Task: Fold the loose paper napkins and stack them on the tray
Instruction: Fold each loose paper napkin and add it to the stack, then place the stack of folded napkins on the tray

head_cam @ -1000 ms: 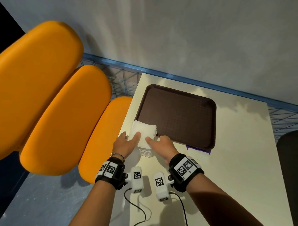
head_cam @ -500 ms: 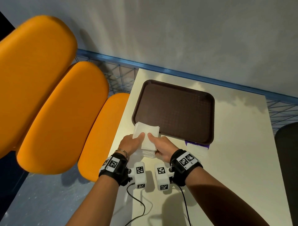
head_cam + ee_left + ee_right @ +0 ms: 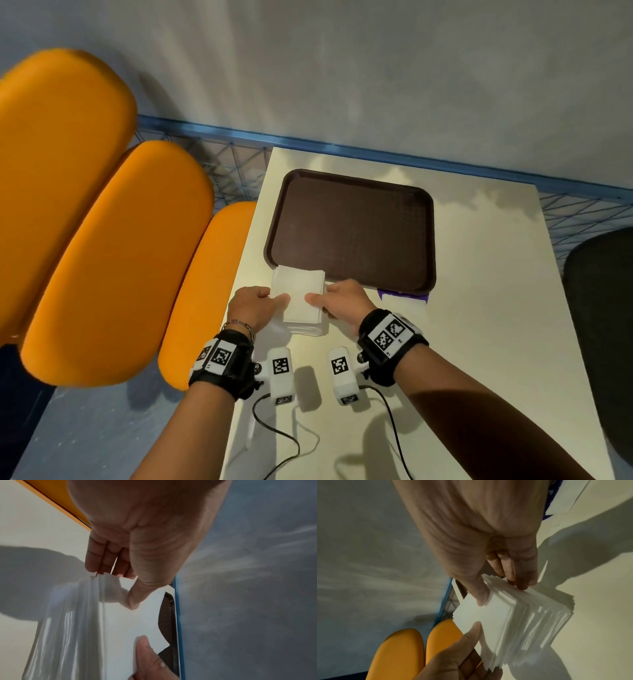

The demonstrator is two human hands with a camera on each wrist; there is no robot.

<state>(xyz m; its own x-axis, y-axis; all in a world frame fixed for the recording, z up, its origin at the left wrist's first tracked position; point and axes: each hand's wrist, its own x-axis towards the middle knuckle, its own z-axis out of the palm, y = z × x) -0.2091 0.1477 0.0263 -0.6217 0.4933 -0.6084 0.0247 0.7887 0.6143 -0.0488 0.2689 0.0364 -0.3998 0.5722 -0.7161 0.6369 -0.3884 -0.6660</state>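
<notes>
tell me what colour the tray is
Dark brown, with a fine textured surface; the tray shows best in the head view.

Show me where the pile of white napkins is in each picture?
Head view: the napkin pile sits low in the middle, just in front of the brown tray, between both hands.
Left wrist view: the pile fills the lower left, under the left hand's thumb.
Right wrist view: the pile is lower right.
Shared landmark: the blue rail along the wall.
</notes>
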